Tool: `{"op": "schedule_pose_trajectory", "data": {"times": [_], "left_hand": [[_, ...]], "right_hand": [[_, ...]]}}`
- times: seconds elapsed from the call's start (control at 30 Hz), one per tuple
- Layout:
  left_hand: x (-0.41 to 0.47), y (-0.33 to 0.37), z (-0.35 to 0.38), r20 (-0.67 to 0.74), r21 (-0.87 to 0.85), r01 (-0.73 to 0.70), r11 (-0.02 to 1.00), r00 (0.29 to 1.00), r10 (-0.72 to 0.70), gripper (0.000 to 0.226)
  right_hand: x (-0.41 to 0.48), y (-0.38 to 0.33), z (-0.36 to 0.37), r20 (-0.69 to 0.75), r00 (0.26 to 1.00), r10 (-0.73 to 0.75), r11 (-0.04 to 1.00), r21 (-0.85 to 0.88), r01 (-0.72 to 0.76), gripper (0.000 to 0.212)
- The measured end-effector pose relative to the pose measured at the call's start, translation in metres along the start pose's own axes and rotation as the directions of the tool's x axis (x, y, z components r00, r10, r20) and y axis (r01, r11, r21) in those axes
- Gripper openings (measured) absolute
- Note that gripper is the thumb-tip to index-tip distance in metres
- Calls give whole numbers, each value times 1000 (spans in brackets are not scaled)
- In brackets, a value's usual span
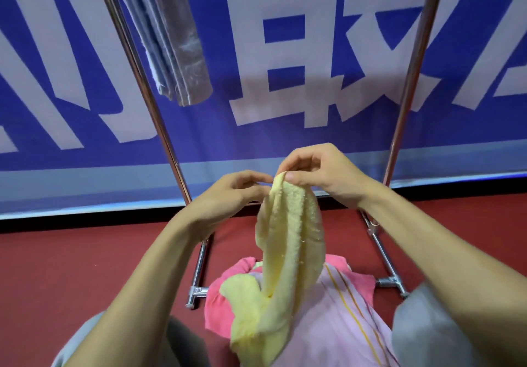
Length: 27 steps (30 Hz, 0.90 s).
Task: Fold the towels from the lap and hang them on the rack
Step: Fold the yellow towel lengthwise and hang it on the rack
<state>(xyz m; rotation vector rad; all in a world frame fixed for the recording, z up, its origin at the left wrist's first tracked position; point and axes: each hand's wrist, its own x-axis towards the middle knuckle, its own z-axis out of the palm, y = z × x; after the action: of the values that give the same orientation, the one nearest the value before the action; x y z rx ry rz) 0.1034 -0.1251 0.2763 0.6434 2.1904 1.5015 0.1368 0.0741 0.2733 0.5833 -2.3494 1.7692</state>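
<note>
A yellow towel [288,241] hangs from my right hand [319,172], which pinches its top corner between thumb and fingers. Its lower end trails onto my lap. My left hand [228,195] is just left of that corner, fingertips reaching to the towel's edge; whether they grip it is unclear. On my lap lie a pink towel [219,306] and a lilac towel with orange stripes [336,324]. A folded grey towel [176,53] hangs on the metal rack [159,127] at upper left.
The rack's two slanted chrome posts and feet [390,281] stand on red floor [85,267] straight ahead. A blue banner with large white characters [299,53] fills the wall behind. My knees in grey fabric show at the bottom corners.
</note>
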Motion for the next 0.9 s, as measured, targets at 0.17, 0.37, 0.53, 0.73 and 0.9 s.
{"op": "schedule_pose_trajectory", "data": {"times": [0.17,0.37,0.53,0.73,0.9], "left_hand": [[-10,-4,10,153,9,-68,998,986,66,23],[1,-12,22,49,188,-156,970,988,150,24],[4,-25,27,166,627,-236,743,972,169,27],[9,-23,31,-93,293,-144,945,980,178,28],[4,-10,35,-170,-253,-120,960,982,78,25]], "right_hand": [[-12,-4,-9,-59,998,36,991,127,-28,13],[-16,-2,-11,-248,964,96,989,134,-64,11],[-22,0,-22,-326,938,118,990,106,-87,11],[-28,14,-32,-456,859,233,970,167,-174,9],[-24,17,-29,-368,905,212,973,167,-160,12]]}}
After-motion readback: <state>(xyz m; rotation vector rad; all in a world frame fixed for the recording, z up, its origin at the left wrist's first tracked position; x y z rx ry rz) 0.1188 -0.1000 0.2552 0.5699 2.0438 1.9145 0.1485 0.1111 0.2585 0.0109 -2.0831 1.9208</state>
